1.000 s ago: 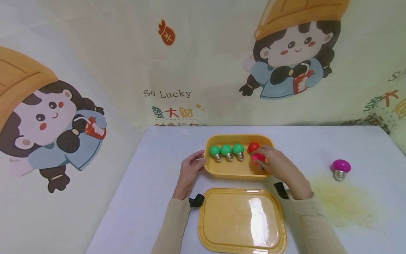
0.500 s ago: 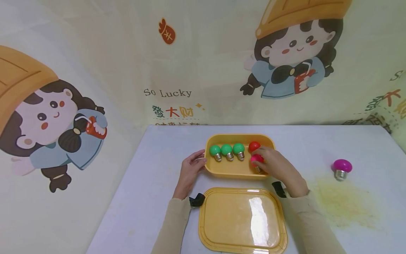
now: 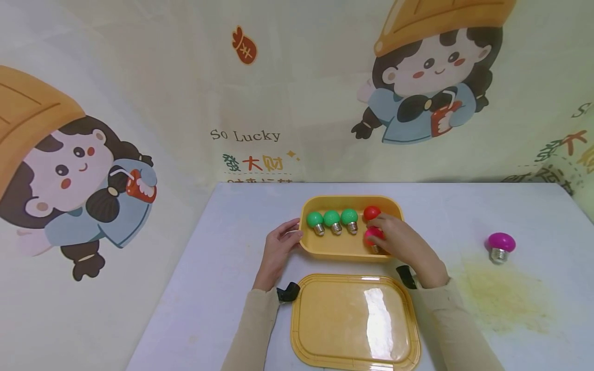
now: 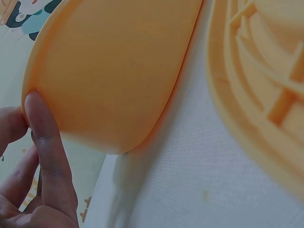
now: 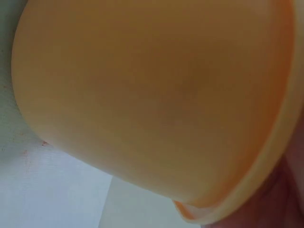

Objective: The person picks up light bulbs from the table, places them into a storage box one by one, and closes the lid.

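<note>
Three green light bulbs (image 3: 332, 218) lie side by side in the left half of a yellow plastic box (image 3: 334, 255). A red light bulb (image 3: 372, 213) lies in its back right part. My right hand (image 3: 408, 246) reaches over the right end and pinches a pink light bulb (image 3: 373, 237) inside the box, in front of the red one. My left hand (image 3: 278, 250) holds the box's left end, and the left wrist view shows its thumb (image 4: 45, 123) against the outer wall by the rim. In the right wrist view the box wall (image 5: 142, 95) hides the bulbs.
A yellow lid (image 3: 339, 319) lies on the white table (image 3: 218, 314), in front of the box and between the forearms. A magenta light bulb (image 3: 501, 242) stands base down, off to the right. Behind the table hangs a printed cloth (image 3: 297, 93).
My right hand has shifted slightly left and down inside the box with the pink bulb, whose base now sits lower. The left hand still holds the box end.
</note>
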### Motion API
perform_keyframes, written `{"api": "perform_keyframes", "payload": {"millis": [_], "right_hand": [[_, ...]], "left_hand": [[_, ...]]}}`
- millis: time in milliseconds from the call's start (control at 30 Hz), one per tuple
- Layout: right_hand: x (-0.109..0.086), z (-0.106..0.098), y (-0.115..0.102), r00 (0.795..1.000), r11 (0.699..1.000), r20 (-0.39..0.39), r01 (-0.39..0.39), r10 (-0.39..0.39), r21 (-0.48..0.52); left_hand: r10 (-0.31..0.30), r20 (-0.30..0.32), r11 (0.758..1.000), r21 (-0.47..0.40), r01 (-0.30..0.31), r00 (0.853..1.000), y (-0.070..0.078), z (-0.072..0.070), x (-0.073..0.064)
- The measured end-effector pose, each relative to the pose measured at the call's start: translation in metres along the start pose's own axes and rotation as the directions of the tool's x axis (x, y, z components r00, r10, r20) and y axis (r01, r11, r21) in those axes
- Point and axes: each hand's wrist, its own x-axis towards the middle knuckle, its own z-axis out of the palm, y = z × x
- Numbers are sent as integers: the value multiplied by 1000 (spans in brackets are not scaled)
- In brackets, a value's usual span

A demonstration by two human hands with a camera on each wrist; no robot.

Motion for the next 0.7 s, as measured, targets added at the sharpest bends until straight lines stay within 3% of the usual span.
{"api": "perform_keyframes", "payload": {"millis": [433,700], "right_hand": [[-7,-19,-8,1000,1000,-27,0,0,6],[-14,-30,-8,998,999,-33,-47,47,-4]], "left_hand": [[4,7,1000,2,-4,1000,1,0,0],[3,16,1000,-7,-3,1000,2,0,-1]]}}
